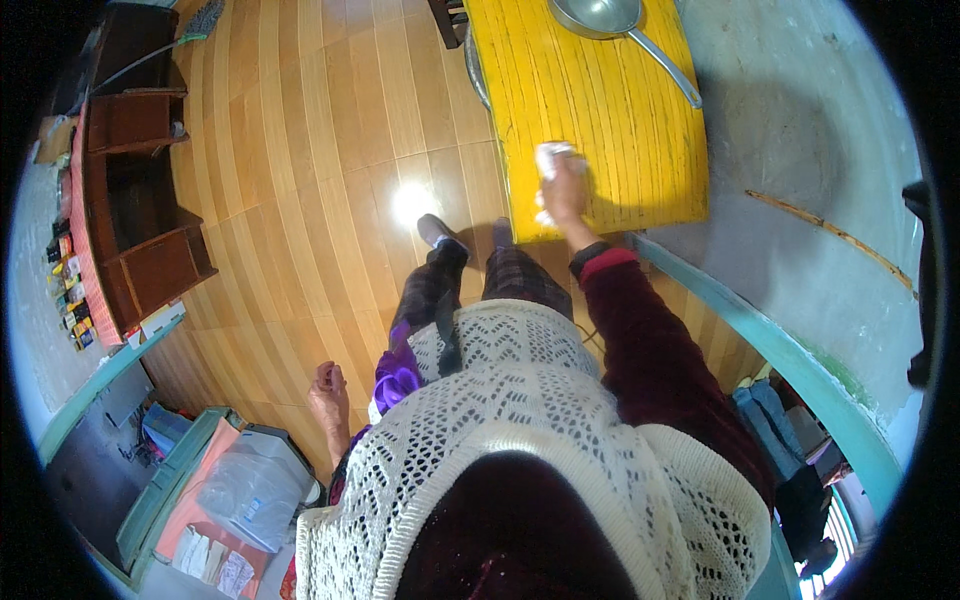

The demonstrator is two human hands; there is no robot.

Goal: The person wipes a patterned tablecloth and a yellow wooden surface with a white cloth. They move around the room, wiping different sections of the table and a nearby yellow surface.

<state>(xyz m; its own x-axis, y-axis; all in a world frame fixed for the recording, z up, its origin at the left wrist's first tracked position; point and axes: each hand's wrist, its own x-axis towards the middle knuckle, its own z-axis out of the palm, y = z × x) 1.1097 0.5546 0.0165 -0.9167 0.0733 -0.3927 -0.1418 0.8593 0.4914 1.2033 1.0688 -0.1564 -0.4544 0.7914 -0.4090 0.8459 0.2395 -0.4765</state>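
On the yellow tabletop (620,130), near its front left edge, my right hand (567,190) is closed around a crumpled white cloth (551,157). Part of the cloth shows past the fingers and a little below the hand, against the table. My left hand (328,400) hangs low on the left, away from the table, its fingers curled in and nothing visible in them. Farther back on the table stands a metal saucepan (598,14), its long handle (668,68) pointing toward the right edge. The upper frame edge cuts off part of the pan.
A grey wall (790,130) borders the table's right side. Wood-patterned floor (300,160) spreads to the left. A dark brown cabinet (145,200) lines the left wall, with a long-handled brush (200,22) by it. Behind my left arm sits a plastic-wrapped bundle (255,495).
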